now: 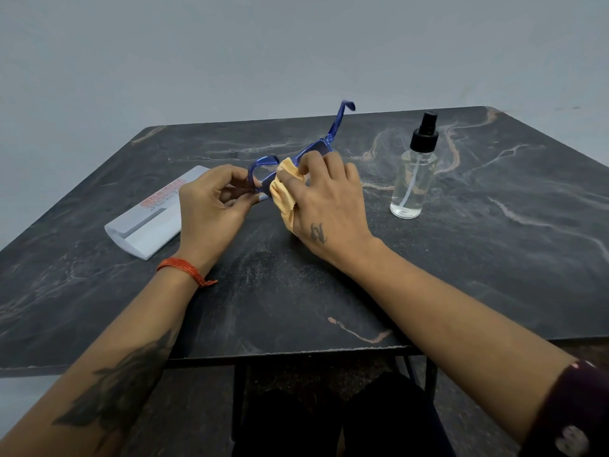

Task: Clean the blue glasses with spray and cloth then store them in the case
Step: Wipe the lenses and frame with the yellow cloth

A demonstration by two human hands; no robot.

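The blue glasses are held above the dark marbled desk, between the two hands and clear of its surface. The left hand pinches the frame at its near left end, fingers curled in around the rim of that lens. The right hand lies just to the right of it, its fingers bent over a yellow cloth and pressing it against the frame near the bridge; the cloth bunches under the fingers and hangs down below the palm. The far end of the frame sticks out beyond the right hand's knuckles, and one temple arm rises from it, pointing up and away from the person. An orange thread band circles the left wrist. The white case lies flat on the desk to the left, just beyond the left hand, with red lettering on its top; whether the hand touches it cannot be told. The clear spray bottle with a black pump top stands upright on the desk to the right of the right hand, apart from it.
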